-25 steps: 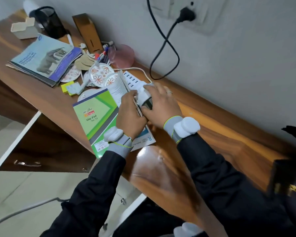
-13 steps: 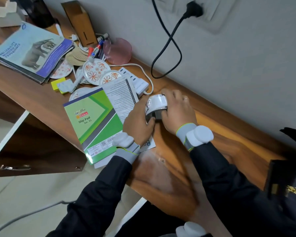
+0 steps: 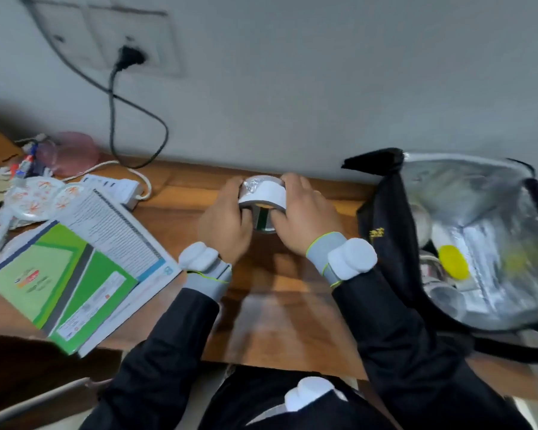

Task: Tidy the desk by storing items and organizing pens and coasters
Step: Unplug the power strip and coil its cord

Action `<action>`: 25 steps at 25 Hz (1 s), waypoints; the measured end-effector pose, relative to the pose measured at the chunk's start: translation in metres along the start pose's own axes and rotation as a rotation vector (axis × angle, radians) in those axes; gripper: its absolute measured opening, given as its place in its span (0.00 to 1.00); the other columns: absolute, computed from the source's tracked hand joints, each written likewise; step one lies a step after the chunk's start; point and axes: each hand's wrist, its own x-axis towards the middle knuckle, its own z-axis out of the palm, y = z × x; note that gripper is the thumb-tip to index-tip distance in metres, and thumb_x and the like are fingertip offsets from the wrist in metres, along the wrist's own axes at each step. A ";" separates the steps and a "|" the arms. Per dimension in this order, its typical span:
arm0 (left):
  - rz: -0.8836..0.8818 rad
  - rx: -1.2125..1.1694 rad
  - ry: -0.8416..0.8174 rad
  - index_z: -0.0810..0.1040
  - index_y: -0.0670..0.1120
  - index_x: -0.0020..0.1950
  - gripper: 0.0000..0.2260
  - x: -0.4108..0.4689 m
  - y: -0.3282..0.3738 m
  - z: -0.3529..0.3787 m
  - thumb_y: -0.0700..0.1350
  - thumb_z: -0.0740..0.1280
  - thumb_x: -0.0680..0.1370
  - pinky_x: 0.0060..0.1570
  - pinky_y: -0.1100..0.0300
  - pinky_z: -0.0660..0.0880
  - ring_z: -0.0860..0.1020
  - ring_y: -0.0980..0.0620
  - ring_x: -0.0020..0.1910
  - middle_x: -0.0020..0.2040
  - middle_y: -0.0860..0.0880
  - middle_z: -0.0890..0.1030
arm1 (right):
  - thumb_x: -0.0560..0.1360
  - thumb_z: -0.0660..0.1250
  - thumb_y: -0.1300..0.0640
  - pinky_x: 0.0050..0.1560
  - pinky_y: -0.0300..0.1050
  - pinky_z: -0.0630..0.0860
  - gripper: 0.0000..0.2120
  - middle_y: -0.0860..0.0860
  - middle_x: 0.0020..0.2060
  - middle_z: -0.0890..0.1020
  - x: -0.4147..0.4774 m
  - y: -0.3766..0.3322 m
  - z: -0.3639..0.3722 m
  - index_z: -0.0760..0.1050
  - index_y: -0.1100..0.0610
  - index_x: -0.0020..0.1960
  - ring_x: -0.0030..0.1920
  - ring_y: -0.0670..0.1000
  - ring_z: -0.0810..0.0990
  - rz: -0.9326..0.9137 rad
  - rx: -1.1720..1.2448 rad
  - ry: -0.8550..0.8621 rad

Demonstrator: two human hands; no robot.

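Both hands clamp one small white-and-grey object (image 3: pixel 263 193) at centre frame: the left hand (image 3: pixel 222 225) and right hand (image 3: pixel 305 221) hold it just above the wooden tabletop (image 3: pixel 280 283). A second ago they held it lower left, beside the green pad (image 3: pixel 62 283); it has since travelled right. An open black bag (image 3: pixel 466 240) with a silver lining now shows at the right edge, near the hands. Judging by this, the object is headed for storage there. Coasters (image 3: pixel 41 197) and pens (image 3: pixel 24 167) lie unsorted at far left.

White-wrapped tape roll (image 3: pixel 263 193), possibly, tilted above desk (image 3: pixel 292 293); patterned coasters (image 3: pixel 41 197) clustered far left.
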 end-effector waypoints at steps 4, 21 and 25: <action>0.112 -0.206 0.039 0.69 0.48 0.67 0.25 0.008 0.097 0.027 0.41 0.55 0.70 0.44 0.59 0.66 0.76 0.45 0.53 0.60 0.50 0.78 | 0.74 0.64 0.53 0.39 0.50 0.63 0.19 0.56 0.57 0.74 -0.027 0.054 -0.072 0.65 0.57 0.62 0.51 0.63 0.77 0.048 -0.049 0.198; 0.422 0.354 -0.087 0.75 0.56 0.64 0.21 -0.023 0.198 0.110 0.50 0.69 0.71 0.52 0.49 0.68 0.71 0.41 0.59 0.62 0.50 0.75 | 0.77 0.59 0.42 0.48 0.51 0.73 0.25 0.53 0.68 0.70 -0.110 0.214 -0.091 0.62 0.49 0.71 0.56 0.61 0.77 0.349 -0.021 -0.006; 0.336 0.294 -0.067 0.76 0.53 0.63 0.19 -0.034 0.189 0.096 0.50 0.68 0.72 0.53 0.49 0.71 0.72 0.42 0.59 0.63 0.49 0.75 | 0.76 0.60 0.43 0.44 0.48 0.70 0.16 0.51 0.59 0.75 -0.086 0.185 -0.099 0.72 0.47 0.62 0.52 0.59 0.78 0.198 0.028 0.151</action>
